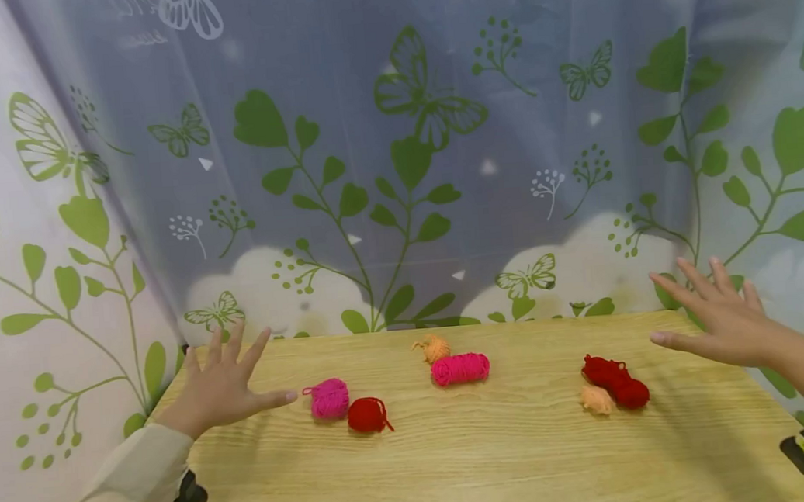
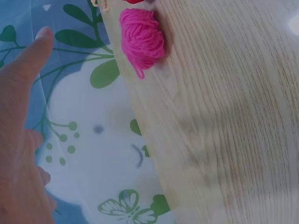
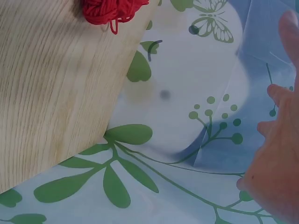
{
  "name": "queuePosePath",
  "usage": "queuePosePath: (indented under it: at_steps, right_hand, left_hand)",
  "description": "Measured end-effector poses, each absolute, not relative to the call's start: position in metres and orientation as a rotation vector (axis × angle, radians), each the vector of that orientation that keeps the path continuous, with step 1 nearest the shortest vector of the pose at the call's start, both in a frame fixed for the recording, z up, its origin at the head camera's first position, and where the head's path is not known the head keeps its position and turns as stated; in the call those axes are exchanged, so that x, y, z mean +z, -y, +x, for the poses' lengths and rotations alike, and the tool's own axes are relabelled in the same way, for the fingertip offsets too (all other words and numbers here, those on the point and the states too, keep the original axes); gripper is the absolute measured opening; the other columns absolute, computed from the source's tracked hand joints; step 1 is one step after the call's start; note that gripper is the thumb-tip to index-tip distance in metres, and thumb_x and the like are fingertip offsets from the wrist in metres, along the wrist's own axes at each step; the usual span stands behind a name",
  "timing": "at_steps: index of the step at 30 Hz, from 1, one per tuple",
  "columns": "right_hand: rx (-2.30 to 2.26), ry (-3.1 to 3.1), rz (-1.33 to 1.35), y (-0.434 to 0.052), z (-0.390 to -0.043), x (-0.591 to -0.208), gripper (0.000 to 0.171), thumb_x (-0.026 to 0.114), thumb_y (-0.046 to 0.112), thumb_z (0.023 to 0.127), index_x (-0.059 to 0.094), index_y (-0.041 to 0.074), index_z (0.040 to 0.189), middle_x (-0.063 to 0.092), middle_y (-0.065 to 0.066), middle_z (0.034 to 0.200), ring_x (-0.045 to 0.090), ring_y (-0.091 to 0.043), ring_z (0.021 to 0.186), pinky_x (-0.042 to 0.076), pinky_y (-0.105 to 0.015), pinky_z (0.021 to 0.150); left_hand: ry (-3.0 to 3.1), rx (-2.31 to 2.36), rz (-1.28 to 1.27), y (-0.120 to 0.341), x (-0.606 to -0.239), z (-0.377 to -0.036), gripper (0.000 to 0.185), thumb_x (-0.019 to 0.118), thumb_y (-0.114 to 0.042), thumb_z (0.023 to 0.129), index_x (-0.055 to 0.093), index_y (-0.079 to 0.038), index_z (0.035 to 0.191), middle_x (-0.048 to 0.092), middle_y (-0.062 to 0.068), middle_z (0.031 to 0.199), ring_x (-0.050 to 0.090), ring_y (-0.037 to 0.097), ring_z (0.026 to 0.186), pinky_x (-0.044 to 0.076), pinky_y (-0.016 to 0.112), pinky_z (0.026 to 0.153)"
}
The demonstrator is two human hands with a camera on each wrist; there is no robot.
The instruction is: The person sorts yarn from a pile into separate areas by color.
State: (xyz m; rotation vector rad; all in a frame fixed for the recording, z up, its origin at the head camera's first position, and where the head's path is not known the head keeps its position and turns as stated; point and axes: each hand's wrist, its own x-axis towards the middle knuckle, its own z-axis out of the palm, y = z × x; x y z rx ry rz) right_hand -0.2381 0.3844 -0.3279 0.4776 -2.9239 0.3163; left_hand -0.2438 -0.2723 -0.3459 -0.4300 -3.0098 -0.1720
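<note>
A head camera looks forward and down across the surface [image 1: 459, 465]. Nearer, wrist cameras face its left and right parts, sharing pink yarn [image 2: 142, 39] and red yarn [image 3: 110, 10], respectively, with the head view.

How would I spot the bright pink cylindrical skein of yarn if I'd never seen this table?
Find the pale wood-grained table in front of the blue-grey butterfly-printed backdrop. Near its far edge, about midway across, lies the bright pink cylindrical skein of yarn. Its long shape and pink colour set it apart from the small roundish orange ball of yarn just behind it.
</note>
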Motion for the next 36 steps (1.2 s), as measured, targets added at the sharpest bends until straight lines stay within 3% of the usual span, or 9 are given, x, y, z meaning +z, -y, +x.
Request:
queuePosePath:
  at_steps: [6, 13, 21, 29, 36]
  right_hand:
    - [0.359, 2.92, 0.509, -0.377, -0.24, -0.326, 0.09, 0.061, 0.044, 0.091, 0.002, 0.026, 0.156, -0.013, -0.022, 0.157, -0.029, -0.047, 0.135, -0.016, -0.079, 0.092]
    - [0.429, 2.927, 0.564, -0.358, -0.247, -0.328, 0.088, 0.062, 0.044, 0.09, 0.005, 0.026, 0.156, -0.006, -0.024, 0.158, -0.021, -0.053, 0.136, -0.012, -0.079, 0.095]
    - [0.542, 2.934, 0.653, -0.328, -0.258, -0.335, 0.086, 0.063, 0.044, 0.09, 0.009, 0.025, 0.156, -0.004, -0.023, 0.158, -0.019, -0.051, 0.138, -0.011, -0.077, 0.097]
    - [0.598, 2.924, 0.732, -0.3, -0.266, -0.352, 0.082, 0.064, 0.045, 0.089, 0.019, 0.026, 0.154, 0.004, -0.023, 0.158, -0.01, -0.052, 0.14, 0.0, -0.08, 0.096]
    - [0.666, 2.932, 0.781, -0.27, -0.273, -0.359, 0.08, 0.063, 0.047, 0.09, 0.022, 0.024, 0.154, 0.005, -0.021, 0.158, -0.011, -0.049, 0.141, -0.002, -0.078, 0.099]
  left_hand:
    - [2.984, -0.15, -0.469, 0.269, -0.353, -0.245, 0.106, 0.058, -0.074, 0.077, 0.024, -0.009, 0.152, 0.007, 0.029, 0.155, 0.004, 0.059, 0.136, -0.001, 0.081, 0.096]
    - [2.998, -0.184, -0.492, 0.264, -0.369, -0.252, 0.105, 0.06, -0.073, 0.075, 0.023, -0.013, 0.153, 0.008, 0.027, 0.156, 0.003, 0.056, 0.138, 0.0, 0.08, 0.097]
    - [2.964, -0.175, -0.546, 0.255, -0.389, -0.258, 0.104, 0.062, -0.073, 0.074, 0.028, -0.012, 0.151, 0.014, 0.027, 0.155, 0.01, 0.056, 0.138, 0.005, 0.08, 0.098]
    - [2.906, -0.17, -0.575, 0.242, -0.401, -0.262, 0.104, 0.064, -0.075, 0.07, 0.035, -0.013, 0.149, 0.024, 0.024, 0.154, 0.019, 0.055, 0.136, 0.014, 0.079, 0.098]
    - [2.885, -0.228, -0.599, 0.235, -0.415, -0.261, 0.099, 0.066, -0.07, 0.072, 0.038, -0.012, 0.148, 0.028, 0.024, 0.152, 0.024, 0.055, 0.135, 0.02, 0.077, 0.097]
